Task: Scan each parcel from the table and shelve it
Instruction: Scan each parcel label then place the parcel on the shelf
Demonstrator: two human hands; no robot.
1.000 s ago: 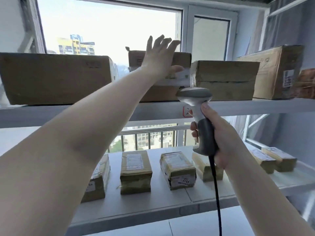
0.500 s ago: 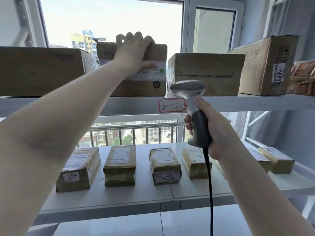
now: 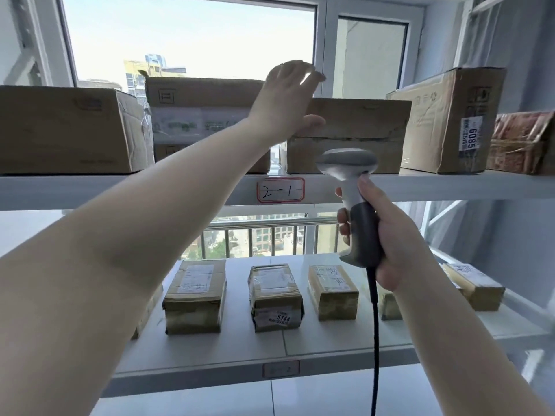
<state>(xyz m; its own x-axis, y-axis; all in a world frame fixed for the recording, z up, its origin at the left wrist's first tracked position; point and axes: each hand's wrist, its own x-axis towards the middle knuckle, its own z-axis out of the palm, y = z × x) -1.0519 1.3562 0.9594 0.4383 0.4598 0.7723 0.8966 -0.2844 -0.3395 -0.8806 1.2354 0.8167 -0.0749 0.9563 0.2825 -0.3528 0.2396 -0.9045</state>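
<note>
Head view: the left hand (image 3: 288, 106), fingers spread and holding nothing, hovers between the taped brown cardboard parcel (image 3: 207, 121) and the flat brown carton (image 3: 348, 136) on the white upper shelf (image 3: 150, 187). The right hand (image 3: 387, 232) grips the grey corded barcode scanner (image 3: 354, 202). Square each box behind the shelf lip (gaps between boxes look narrow); the lower shelf (image 3: 330, 340) offers more room.

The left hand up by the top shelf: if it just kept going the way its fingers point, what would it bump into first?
Probably nothing on the shelf. The left hand is open, its fingers pointing up and right above the low cardboard box. Beyond them only the window frame shows, though depth is hard to judge.
</note>
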